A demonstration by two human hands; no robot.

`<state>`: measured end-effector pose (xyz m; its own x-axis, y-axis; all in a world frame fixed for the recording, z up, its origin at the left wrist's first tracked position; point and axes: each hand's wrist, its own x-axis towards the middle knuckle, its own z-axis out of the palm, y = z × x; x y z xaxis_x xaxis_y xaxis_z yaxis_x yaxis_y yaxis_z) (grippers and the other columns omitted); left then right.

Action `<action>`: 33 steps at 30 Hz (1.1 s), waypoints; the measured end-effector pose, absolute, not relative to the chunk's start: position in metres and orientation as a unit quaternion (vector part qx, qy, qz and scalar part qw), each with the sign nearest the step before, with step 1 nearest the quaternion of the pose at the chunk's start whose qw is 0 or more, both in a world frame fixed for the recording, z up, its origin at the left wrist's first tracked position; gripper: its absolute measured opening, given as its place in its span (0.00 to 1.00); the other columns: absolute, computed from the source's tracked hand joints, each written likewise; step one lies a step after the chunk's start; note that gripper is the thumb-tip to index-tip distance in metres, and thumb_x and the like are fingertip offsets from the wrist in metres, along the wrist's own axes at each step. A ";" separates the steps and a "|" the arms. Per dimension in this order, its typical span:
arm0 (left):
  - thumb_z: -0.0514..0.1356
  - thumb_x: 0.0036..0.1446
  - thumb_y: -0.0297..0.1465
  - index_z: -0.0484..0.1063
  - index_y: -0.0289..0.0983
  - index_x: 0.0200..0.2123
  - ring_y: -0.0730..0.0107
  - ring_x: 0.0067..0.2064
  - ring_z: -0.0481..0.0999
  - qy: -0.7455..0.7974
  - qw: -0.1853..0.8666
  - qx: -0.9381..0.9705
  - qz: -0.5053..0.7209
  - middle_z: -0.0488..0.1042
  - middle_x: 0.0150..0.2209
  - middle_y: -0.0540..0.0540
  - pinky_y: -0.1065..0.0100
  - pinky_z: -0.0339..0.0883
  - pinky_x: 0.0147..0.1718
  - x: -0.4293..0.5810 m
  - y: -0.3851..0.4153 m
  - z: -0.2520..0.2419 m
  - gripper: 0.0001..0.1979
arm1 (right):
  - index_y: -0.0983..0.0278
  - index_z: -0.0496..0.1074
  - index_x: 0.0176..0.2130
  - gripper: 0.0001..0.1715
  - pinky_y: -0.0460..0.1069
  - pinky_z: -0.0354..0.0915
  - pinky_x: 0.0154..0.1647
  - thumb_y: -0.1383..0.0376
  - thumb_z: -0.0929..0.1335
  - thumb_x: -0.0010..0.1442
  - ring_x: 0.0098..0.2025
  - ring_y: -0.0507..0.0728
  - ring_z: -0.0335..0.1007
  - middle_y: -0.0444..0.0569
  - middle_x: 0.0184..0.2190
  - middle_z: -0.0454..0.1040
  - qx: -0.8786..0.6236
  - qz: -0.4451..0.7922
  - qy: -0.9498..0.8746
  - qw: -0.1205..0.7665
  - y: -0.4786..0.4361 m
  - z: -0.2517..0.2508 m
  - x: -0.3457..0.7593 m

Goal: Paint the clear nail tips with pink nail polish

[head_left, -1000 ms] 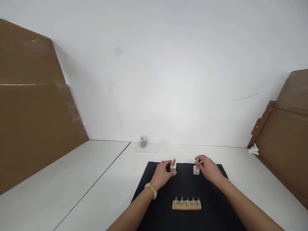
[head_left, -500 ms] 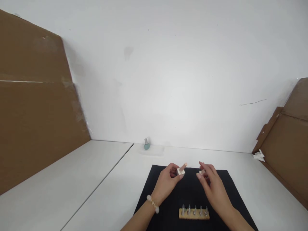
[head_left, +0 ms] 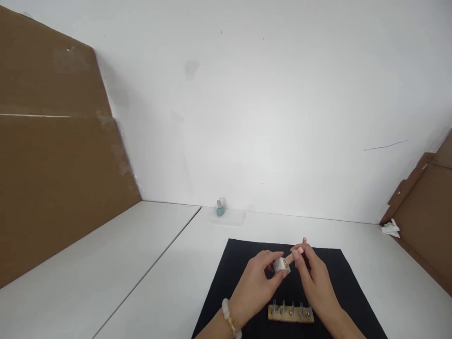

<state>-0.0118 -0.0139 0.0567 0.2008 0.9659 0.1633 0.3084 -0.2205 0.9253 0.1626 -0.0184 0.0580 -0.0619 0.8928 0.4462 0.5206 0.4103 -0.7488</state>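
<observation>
My left hand (head_left: 257, 282) clamps a white, squarish bottle (head_left: 280, 265), tilted over the flat black mat (head_left: 236, 254), my right hand (head_left: 317, 278) at its pale-pink cylindrical cap (head_left: 289, 258), pinched or not, I can't tell.

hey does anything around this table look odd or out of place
Two things: a crumpled white scrap, like discarded tissue, lies by the cardboard at right, and a thin dark line marks the white wall. I see no spill.
</observation>
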 end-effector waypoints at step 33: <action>0.69 0.51 0.43 0.83 0.36 0.39 0.66 0.31 0.75 0.412 0.557 0.589 0.416 0.78 0.29 0.48 0.65 0.71 0.33 -0.006 -0.015 0.045 0.18 | 0.59 0.70 0.36 0.16 0.45 0.67 0.24 0.55 0.63 0.73 0.24 0.53 0.71 0.41 0.25 0.74 -0.496 0.192 -0.680 0.505 -0.029 0.048 0.175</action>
